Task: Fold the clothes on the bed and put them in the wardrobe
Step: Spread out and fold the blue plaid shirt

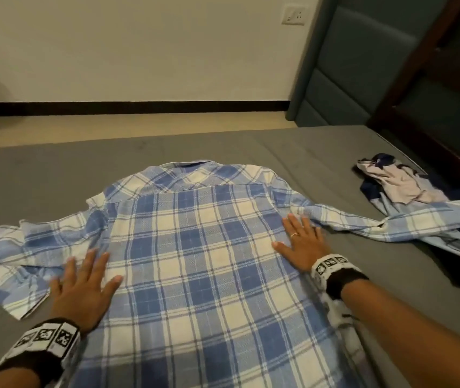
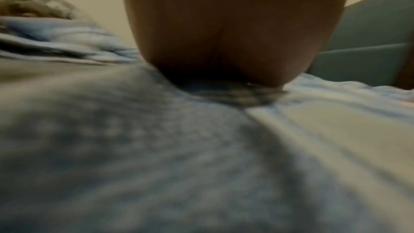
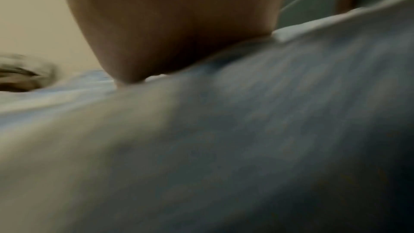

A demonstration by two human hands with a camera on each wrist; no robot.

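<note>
Shirt [image 1: 195, 247]: blue-and-white plaid, spread back-up across the grey bed [image 1: 279, 152], collar at the far end, hem running off the near edge of the head view. Thin woven cloth, so I judge it light, limp and apt to wrinkle or slide on the sheet; it should fold wherever it is creased but will not hold a shape unless pressed down.
Where to take hold: likely at a shoulder seam and the hem on the same side, to bring one side panel and its sleeve inward over the back.
Pile of other clothes [image 1: 399, 186]: crumpled, far right on the bed, well apart from both hands, still unfolded.
Left sleeve [image 1: 13, 247]: bunched and partly doubled over itself, lying out to the left; probably needs straightening first.
Right sleeve [image 1: 377, 219]: stretched out to the right, its cuff end reaching onto the pile.
Left hand [image 1: 83, 292]: flat on the shirt's left side, near the armpit seam; fingers straight and fanned, gripping nothing. The left wrist view shows only the heel of the palm against blurred cloth.
Right hand [image 1: 301, 242]: flat on the shirt's right side, fingertips just at the root of the right sleeve; fingers straight and fairly close together, thumb splayed, a ring on one finger, holding nothing.
Stage: smoothing the shirt flat, as I read it; no fold is made yet.
</note>
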